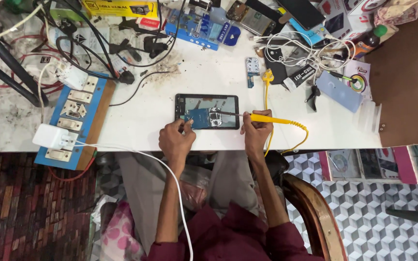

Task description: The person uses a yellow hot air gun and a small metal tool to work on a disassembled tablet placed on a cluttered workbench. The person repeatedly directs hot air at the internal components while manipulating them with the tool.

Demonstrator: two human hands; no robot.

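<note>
Midway at frame centre, right hand (256, 129) grips yellow soldering iron (267, 118) on the opened tablet (207, 111); left hand (176, 137) pinches its edge; back cover off.

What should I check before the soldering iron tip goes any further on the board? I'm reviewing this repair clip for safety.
1. Right hand grips the yellow soldering iron: ok.
2. Left hand steadies the blue circuit board: ok.
3. Board rests over the opened tablet, flat on the white table: ok.
4. Iron's coiled yellow cord hangs off the table edge: not ok.
5. Tip touching the metal shield: cannot tell.
</note>
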